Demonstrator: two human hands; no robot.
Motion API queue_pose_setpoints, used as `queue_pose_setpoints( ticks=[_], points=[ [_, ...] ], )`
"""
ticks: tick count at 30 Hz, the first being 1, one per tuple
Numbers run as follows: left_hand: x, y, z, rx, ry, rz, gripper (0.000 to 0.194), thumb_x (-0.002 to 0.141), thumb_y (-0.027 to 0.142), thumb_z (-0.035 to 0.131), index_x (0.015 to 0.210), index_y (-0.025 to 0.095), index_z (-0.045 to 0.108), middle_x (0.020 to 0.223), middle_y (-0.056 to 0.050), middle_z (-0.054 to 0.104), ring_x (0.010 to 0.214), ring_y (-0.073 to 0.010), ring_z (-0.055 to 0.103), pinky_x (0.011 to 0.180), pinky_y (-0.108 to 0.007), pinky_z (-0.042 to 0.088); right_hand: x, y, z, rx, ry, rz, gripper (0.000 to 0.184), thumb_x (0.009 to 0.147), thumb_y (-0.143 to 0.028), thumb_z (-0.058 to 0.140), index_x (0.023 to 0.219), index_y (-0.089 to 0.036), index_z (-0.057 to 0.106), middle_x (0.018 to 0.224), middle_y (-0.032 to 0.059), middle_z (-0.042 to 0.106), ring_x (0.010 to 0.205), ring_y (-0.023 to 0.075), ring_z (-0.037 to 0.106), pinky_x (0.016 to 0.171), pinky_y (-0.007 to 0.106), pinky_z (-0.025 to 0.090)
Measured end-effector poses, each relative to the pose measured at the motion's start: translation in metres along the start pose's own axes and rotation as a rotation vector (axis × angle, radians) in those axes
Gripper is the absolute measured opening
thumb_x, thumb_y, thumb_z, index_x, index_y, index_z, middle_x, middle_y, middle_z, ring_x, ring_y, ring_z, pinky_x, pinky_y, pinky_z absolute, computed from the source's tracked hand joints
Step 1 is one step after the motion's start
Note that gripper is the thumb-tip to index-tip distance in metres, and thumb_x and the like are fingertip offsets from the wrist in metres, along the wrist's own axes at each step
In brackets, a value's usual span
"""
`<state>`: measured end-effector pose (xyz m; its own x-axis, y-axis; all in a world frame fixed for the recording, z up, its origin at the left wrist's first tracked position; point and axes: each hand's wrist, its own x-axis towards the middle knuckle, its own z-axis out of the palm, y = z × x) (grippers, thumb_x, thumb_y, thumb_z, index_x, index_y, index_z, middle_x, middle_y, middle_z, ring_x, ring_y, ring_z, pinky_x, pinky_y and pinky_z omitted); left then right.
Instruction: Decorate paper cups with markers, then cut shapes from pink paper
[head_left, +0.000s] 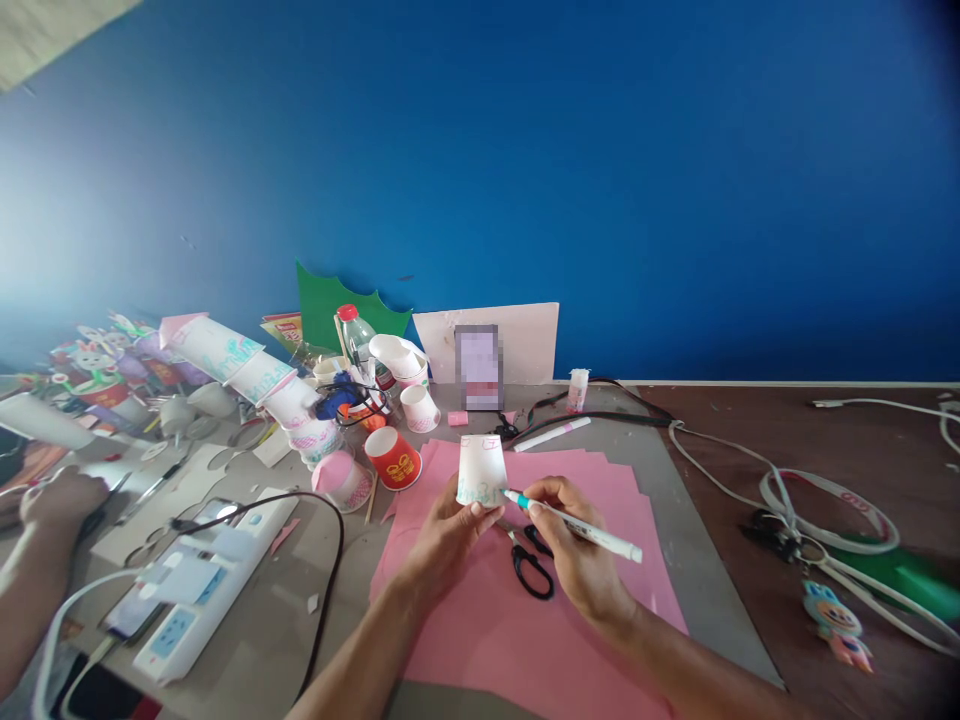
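My left hand [454,540] is closed round the lower end of a white paper cup [481,465], held upside down above pink paper. Green-blue marker lines run along the cup's lower part, and pink marks show near its top. A white marker pen [592,530] with a teal tip end is pinched in my right hand [574,550], its tip at the cup's lower right side. Black-handled scissors [532,572] lie on the pink paper [480,640] between my hands, their blades partly hidden.
Left of the paper stand a red paper cup [393,458], a stack of decorated cups [262,375] and a bottle [356,335]. A power strip [180,625] with cables lies nearer. Another person's hand [64,500] is at far left. A phone [480,367] leans at the back; a keychain [832,615] lies right.
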<state>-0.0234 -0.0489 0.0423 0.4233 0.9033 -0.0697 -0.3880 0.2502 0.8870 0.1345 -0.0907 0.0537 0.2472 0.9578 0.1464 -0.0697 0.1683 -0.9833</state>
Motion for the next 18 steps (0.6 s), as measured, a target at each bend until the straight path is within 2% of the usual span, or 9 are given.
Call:
queue_pose_setpoints(
  ticks=[5, 9, 15, 18],
  points=[
    [-0.0009, 0.0028, 0.0027, 0.009, 0.029, -0.026, 0.052, 0.072, 0.042, 0.082, 0.117, 0.021, 0.068, 0.099, -0.009, 0.073, 0.104, -0.0287, 0.064, 0.100, -0.045, 0.045, -0.0008, 0.0004, 0.0007, -0.004, -0.017, 0.004, 0.014, 0.080, -0.035, 0.058, 0.072, -0.023, 0.058, 0.061, -0.0030, 0.052, 0.053, 0.0135, 0.045, 0.046, 0.024, 0.037],
    [-0.0009, 0.0026, 0.0032, -0.011, 0.046, -0.021, 0.046, 0.072, 0.040, 0.083, 0.110, 0.018, 0.070, 0.091, -0.008, 0.072, 0.100, -0.0280, 0.064, 0.098, -0.045, 0.046, -0.0011, 0.0008, 0.0000, 0.011, -0.016, 0.004, 0.014, 0.080, -0.035, 0.058, 0.073, -0.023, 0.058, 0.059, -0.0038, 0.050, 0.052, 0.0132, 0.043, 0.046, 0.024, 0.035],
    [-0.0008, 0.0029, 0.0039, -0.017, 0.039, -0.013, 0.045, 0.072, 0.042, 0.083, 0.107, 0.018, 0.071, 0.096, -0.009, 0.072, 0.103, -0.0286, 0.063, 0.099, -0.045, 0.045, 0.0012, 0.0022, -0.0015, -0.010, 0.015, -0.006, 0.012, 0.080, -0.032, 0.058, 0.073, -0.023, 0.058, 0.061, -0.0033, 0.051, 0.054, 0.0136, 0.043, 0.048, 0.025, 0.037],
    [-0.0010, 0.0019, 0.0026, -0.023, 0.038, -0.011, 0.038, 0.072, 0.040, 0.083, 0.101, 0.017, 0.072, 0.091, -0.008, 0.072, 0.101, -0.0277, 0.063, 0.098, -0.045, 0.045, 0.0010, 0.0032, -0.0017, 0.025, 0.001, 0.019, 0.013, 0.081, -0.033, 0.057, 0.074, -0.023, 0.058, 0.059, -0.0041, 0.049, 0.053, 0.0133, 0.042, 0.047, 0.024, 0.036]
  ],
)
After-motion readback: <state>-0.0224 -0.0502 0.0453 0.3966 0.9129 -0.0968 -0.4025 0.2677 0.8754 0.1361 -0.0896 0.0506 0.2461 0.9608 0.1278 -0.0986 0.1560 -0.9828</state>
